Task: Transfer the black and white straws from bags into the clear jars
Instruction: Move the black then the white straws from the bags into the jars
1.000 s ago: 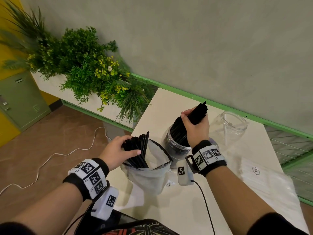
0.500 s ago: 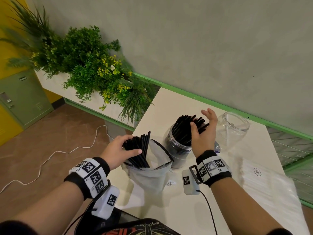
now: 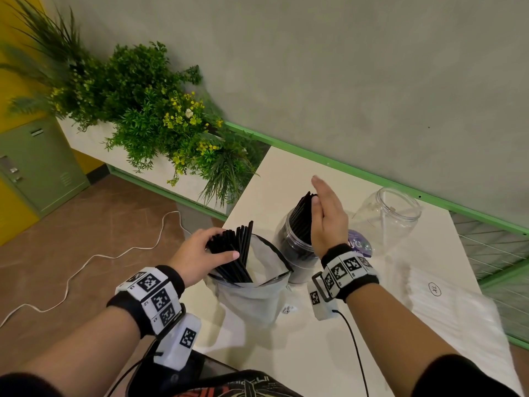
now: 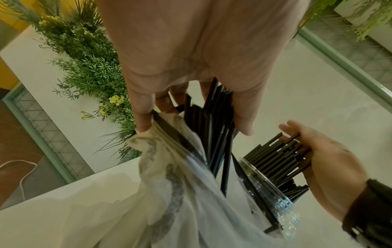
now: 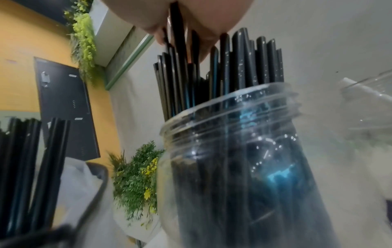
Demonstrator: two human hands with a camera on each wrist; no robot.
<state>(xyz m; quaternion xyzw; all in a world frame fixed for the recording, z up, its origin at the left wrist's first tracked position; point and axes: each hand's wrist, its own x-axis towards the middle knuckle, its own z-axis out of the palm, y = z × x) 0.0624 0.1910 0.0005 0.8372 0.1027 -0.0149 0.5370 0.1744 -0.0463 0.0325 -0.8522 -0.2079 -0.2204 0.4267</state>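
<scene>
A white cable (image 3: 86, 260) is trailing over the brown floor at far left, and a planter of greenery (image 3: 148, 110) is crowding the table's (image 3: 286, 353) left edge. The left hand (image 3: 200, 253) is curling its fingers and thumb round a bundle of black straws (image 3: 234, 253) standing in the clear bag (image 3: 252, 299), which is sitting close to the table's near-left edge. Just right of the bag, nearly touching it, a clear jar (image 3: 294, 253) is standing packed with black straws in the jar (image 5: 222, 70) that are poking above its rim. The right hand (image 3: 326, 219) is lying flat, fingers straight, against the tops of those straws, gripping nothing. Farther right, an empty jar (image 3: 392, 216) is sitting near the green rail (image 3: 372, 174) along the wall. A flat pack of white straws (image 3: 446, 308) is lying toward the table's right edge, with bare tabletop in front.
</scene>
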